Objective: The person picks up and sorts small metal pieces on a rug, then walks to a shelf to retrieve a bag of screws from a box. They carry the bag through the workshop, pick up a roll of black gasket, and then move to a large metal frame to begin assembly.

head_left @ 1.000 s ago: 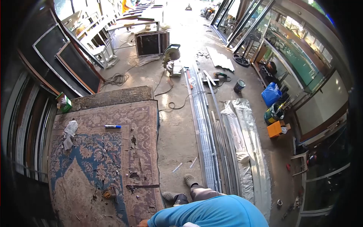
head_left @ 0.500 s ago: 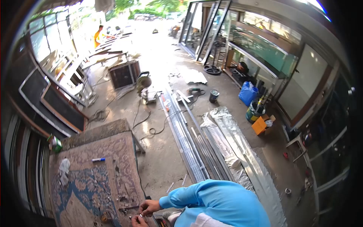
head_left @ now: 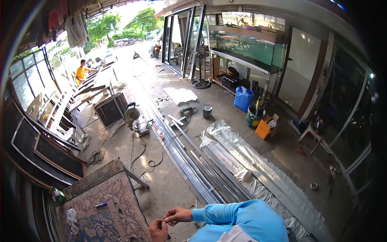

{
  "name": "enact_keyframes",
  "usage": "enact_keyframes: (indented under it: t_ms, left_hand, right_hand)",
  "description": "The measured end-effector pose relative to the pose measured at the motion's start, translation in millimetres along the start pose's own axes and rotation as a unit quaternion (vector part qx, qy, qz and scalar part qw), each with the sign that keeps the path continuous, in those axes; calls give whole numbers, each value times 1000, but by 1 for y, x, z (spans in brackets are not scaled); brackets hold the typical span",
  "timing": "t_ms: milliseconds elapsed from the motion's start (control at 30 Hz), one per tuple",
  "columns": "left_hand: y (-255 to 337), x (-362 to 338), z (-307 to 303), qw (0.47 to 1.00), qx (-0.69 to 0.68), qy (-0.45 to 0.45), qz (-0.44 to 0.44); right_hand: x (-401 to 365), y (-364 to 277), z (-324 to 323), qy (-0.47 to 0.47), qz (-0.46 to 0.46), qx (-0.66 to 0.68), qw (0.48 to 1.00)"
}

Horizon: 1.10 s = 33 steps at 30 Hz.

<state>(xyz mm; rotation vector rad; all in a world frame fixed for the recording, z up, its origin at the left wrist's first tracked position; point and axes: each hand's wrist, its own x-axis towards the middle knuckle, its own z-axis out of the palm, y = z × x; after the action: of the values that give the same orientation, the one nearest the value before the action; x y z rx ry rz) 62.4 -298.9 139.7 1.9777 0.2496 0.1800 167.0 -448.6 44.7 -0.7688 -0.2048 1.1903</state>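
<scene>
My right hand (head_left: 177, 216), in a light blue sleeve (head_left: 225, 212), reaches in from the right with thumb and fingers pinched. My left hand (head_left: 158, 230) is just below it, fingers closed, its fingertips meeting those of the right. Something tiny may be between the fingertips, too small to name. Both hands are at the right edge of a worktable covered with a worn patterned carpet (head_left: 115, 193). On the carpet lie a blue marker (head_left: 101, 205), a crumpled clear plastic bag (head_left: 72, 220) and small dark bits.
Long metal profiles (head_left: 189, 177) and foil-wrapped lengths (head_left: 246, 161) lie on the floor ahead. A cut-off saw (head_left: 132, 115), an angle grinder (head_left: 185, 110) and loose cables stand beyond. Buckets and an orange box (head_left: 264, 128) are at right. A person in orange (head_left: 82, 73) is far left.
The view has swung up and to the right, so the scene sits further left. My hands have shifted from over the carpet to its right edge, still together.
</scene>
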Motion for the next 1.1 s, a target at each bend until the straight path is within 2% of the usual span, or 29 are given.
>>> enact_keyframes:
  t_ms: [133, 267, 367, 467, 567, 667, 767, 867, 967, 1100]
  left_hand:
    - [-19, 0, -2, 999, 9, -26, 33]
    - [-28, -6, 5, 995, -82, -1, 51]
    - [-24, -8, 6, 994, -97, 4, 55]
    - [-11, -8, -1, 970, -204, -21, -127]
    - [-24, -5, -2, 935, -309, -36, -171]
    - [-27, -4, 4, 944, -295, -11, -149]
    - [-26, -2, 11, 961, -252, 14, -111]
    - [-33, 0, 23, 973, -216, 46, -69]
    - [-34, 3, 27, 992, -113, 55, 23]
    - [-22, 9, 30, 993, -76, 51, 81]
  right_hand:
    - [-1, 3, -10, 24, 44, -18, 999]
    - [-9, 1, 3, 61, 86, 72, 992]
    - [-11, 4, 6, 50, 96, 136, 985]
    - [-10, 5, 6, 50, 30, -7, 998]
    - [-16, -4, 15, 50, -62, -172, 982]
    - [-24, -15, 24, 65, -96, -281, 953]
    - [-24, -15, 18, 57, -104, -290, 950]
    - [-25, -20, 15, 66, -68, -244, 965]
    - [-25, -26, 9, 86, -2, -144, 986]
    - [-27, -28, 2, 88, 46, -27, 995]
